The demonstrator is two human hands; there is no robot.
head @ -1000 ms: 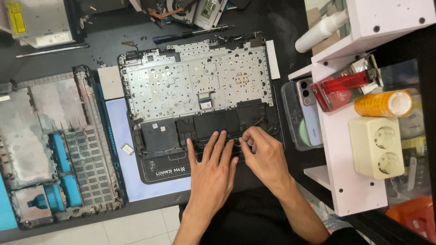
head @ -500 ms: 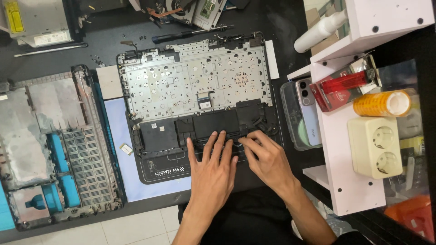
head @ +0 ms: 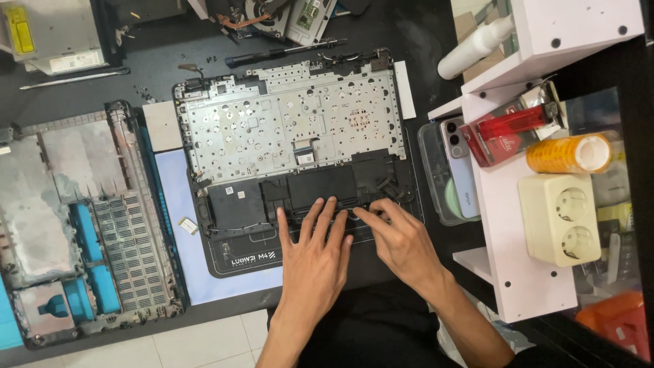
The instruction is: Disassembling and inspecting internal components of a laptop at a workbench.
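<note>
My left hand [head: 313,262] lies flat, fingers spread and gripping nothing, pressing on the lower edge of the opened black laptop palm-rest shell with its perforated silver keyboard backing plate [head: 293,129], which sits at the centre of the black work mat [head: 225,262] directly in front of me. My right hand [head: 402,242] has shifted slightly leftward since a second ago; its fingertips [head: 361,212] now bunch together at the black strip along the shell's front edge, just beside my left fingertips. Whether they pinch a small part there I cannot tell. I judge this shift to mean the work is concentrated on that front strip, with the left hand serving as a brace. The shell itself has not moved. To my left lies a detached grey laptop base cover with blue patches [head: 88,225]. A long black screwdriver [head: 279,51] rests beyond the shell, near loose circuit boards [head: 286,17]. To my right stands a white shelf unit [head: 518,272] carrying a cream double wall socket [head: 562,218], an orange roll [head: 569,153] and a red lighter [head: 518,123]; a pale smartphone [head: 460,170] lies in a clear tray beside it. White floor tiles [head: 170,344] show below the bench edge.
</note>
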